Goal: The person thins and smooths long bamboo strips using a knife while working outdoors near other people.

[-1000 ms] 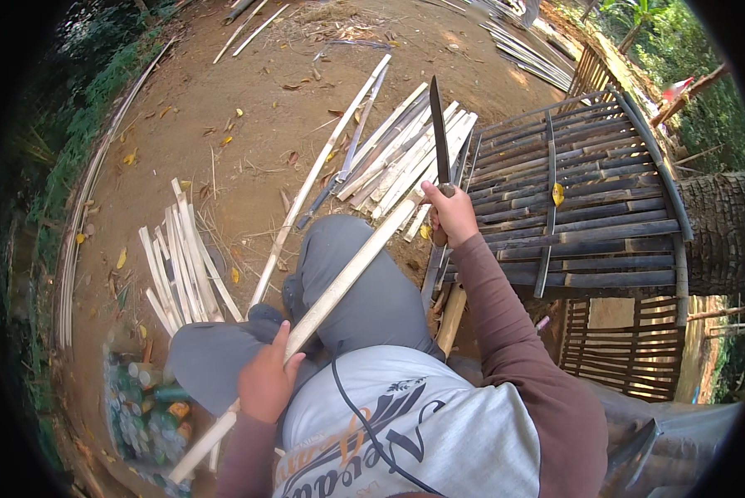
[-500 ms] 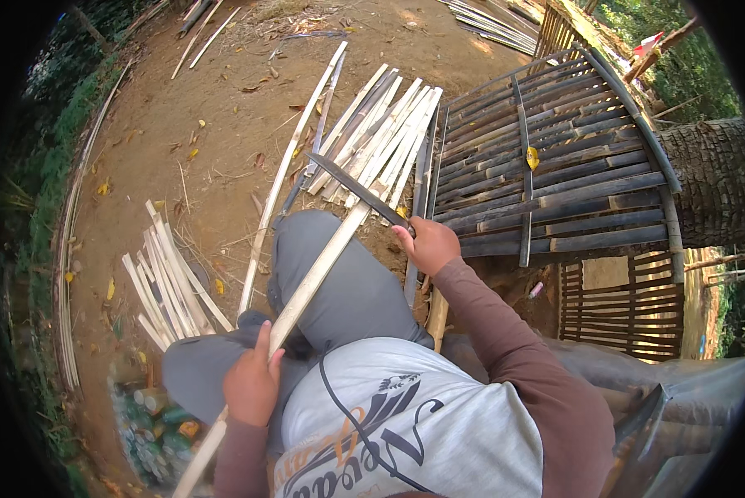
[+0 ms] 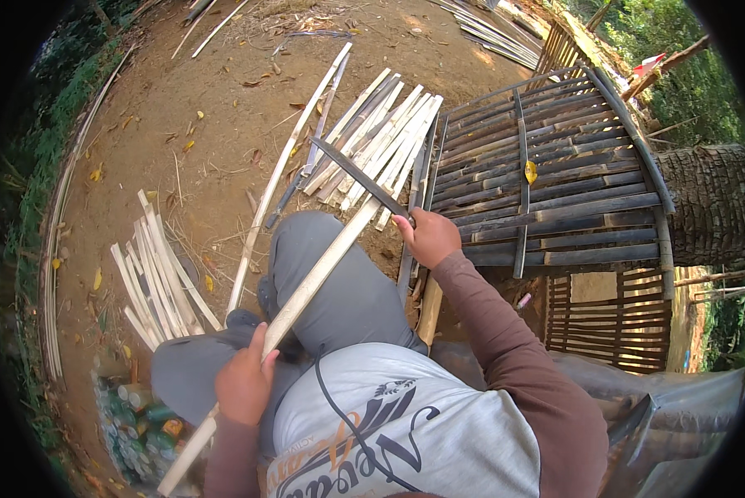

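Observation:
My left hand is closed around a long pale bamboo strip near my lap. The strip slants up across my grey-trousered knee, and its lower end passes below my left forearm. In my right hand is the handle of a long dark-bladed knife, most of the handle hidden by my fingers. Its blade lies across the strip's far end, pointing away to the upper left. Just beyond the blade, a bundle of split bamboo strips rests on the ground.
To the right stands a dark bamboo slatted rack beside a thick trunk. More pale strips lean left of my leg, above several green bottles. One long strip lies on the brown dirt ground.
The view has shifted slightly, so the surroundings sit a little differently. Both hands keep their holds, and the blade still crosses the strip near its far end.

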Motion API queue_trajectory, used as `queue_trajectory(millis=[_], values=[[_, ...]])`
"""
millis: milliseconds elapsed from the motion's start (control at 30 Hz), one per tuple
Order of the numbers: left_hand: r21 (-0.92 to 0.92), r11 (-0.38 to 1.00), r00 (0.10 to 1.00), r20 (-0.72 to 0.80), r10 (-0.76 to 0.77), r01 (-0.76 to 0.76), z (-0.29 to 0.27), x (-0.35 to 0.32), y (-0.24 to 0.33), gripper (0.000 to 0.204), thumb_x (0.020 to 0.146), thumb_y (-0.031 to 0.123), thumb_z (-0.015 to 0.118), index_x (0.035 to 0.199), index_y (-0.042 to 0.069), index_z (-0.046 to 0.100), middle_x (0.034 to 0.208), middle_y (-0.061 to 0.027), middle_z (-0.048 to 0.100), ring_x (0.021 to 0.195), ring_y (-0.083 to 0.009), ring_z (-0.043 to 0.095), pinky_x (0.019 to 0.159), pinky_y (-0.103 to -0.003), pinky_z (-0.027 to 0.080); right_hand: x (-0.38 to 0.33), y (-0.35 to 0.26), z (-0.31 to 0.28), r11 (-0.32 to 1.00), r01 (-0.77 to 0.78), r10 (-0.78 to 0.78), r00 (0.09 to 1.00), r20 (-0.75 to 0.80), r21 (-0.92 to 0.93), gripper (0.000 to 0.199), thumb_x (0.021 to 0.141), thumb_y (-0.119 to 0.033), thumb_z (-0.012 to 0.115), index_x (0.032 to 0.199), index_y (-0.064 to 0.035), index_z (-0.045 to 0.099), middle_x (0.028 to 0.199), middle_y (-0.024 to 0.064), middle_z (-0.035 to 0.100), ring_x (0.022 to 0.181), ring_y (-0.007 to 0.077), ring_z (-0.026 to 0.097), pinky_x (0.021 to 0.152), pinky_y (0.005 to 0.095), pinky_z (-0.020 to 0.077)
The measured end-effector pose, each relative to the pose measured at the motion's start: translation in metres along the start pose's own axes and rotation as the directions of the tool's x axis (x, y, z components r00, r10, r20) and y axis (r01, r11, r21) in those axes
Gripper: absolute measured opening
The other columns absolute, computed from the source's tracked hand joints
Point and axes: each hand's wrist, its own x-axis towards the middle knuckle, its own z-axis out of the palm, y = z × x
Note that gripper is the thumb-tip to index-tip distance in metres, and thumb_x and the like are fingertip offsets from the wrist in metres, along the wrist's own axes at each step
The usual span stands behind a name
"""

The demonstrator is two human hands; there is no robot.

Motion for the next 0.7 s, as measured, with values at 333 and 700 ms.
queue_trajectory(millis=[333, 700], values=[[-0.010, 1.000, 1.000, 0.023, -0.003, 0.004, 0.000, -0.001, -0.002, 0.051, 0.095, 0.033, 0.073, 0.143, 0.020, 0.062, 0.074, -0.0078, 0.062, 0.066, -0.0289, 0.064, 0.060, -0.043, 0.051, -0.003, -0.014, 0.001, 0.996, 0.080, -0.080, 0.997, 0.015, -0.024, 0.059, 0.103, -0.059, 0.052, 0.086, -0.0045, 0.069, 0.076, 0.0193, 0.070, 0.075, 0.0411, 0.070, 0.065, 0.0520, 0.0544], [-0.031, 0.999, 1.000, 0.003, 0.012, -0.012, -0.004, 0.010, 0.002, 0.051, 0.095, 0.034, 0.072, 0.143, 0.020, 0.062, 0.073, -0.0074, 0.061, 0.068, -0.0293, 0.064, 0.061, -0.043, 0.051, 0.019, -0.002, 0.001, 1.000, -0.015, 0.015, 0.998, -0.065, -0.007, 0.058, 0.101, -0.060, 0.054, 0.085, -0.0056, 0.068, 0.074, 0.0177, 0.069, 0.073, 0.0397, 0.069, 0.065, 0.0514, 0.0541]])
